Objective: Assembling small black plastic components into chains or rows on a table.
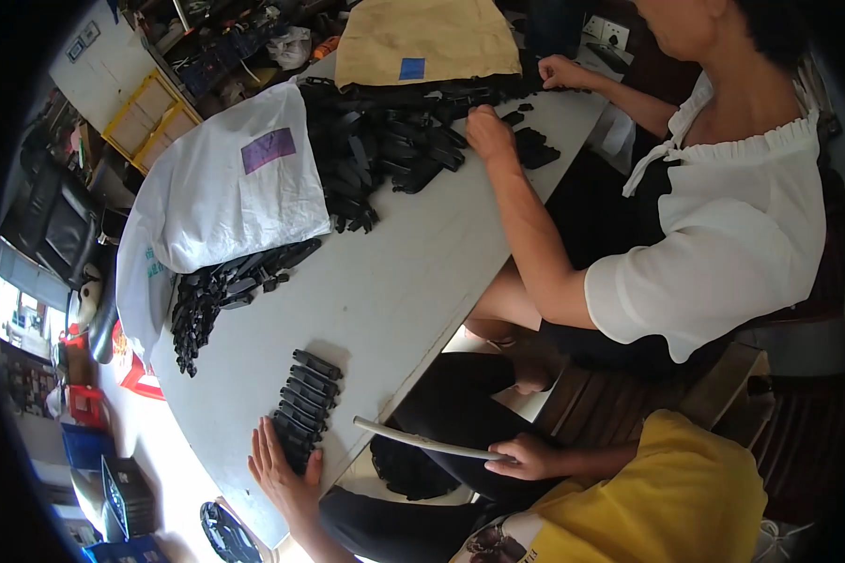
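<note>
My left hand [287, 474] lies on the table at the near end of a row of black plastic pieces [302, 399]. Its fingers are stretched along one side of the row and the thumb along the other. Several of these ribbed, elongated pieces sit side by side, and the nearest are partly between thumb and fingers. Out past the table edge, above my lap, my right hand [526, 457] is closed round one end of a long, pale, slightly curved stick [422, 439]. The stick's free end points left toward the row.
Across the white table [385, 291], a white sack [244, 188] and a tan sack [432, 38] lie beside a heap of black pieces [376, 141]. A smaller pile [225, 291] spills below the white sack. A co-worker in white [714, 225] handles pieces at the right.
</note>
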Demonstrator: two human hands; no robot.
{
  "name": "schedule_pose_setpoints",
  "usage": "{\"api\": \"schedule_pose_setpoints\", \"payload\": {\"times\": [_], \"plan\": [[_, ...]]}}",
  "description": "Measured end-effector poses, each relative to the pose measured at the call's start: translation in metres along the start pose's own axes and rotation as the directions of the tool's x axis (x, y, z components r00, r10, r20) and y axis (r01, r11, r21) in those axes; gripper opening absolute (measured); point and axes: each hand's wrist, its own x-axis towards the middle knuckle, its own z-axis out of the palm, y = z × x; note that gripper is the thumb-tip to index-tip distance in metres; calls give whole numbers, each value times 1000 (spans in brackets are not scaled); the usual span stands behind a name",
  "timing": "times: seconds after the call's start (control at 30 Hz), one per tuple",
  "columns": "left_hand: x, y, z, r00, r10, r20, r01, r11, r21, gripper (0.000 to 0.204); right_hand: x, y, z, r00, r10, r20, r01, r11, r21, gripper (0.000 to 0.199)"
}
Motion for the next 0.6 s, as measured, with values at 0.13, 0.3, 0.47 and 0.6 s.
{"api": "schedule_pose_setpoints", "payload": {"times": [0.13,0.3,0.47,0.6], "plan": [[0,-1,-2,997,70,-38,-69,997,28,84,1,3,3,1000,-10,-9,10,1000,-2,29],[1,4,-4,994,101,-50,-98,993,72,80,0,3,2,1000,-9,-7,9,1000,-1,30],[-2,4,-5,994,85,-65,-81,994,69,79,-1,4,2,1000,-4,-6,4,1000,-5,29],[-2,6,-5,992,99,-78,-93,992,82,79,-1,0,-1,1000,29,7,-29,1000,0,29]]}}
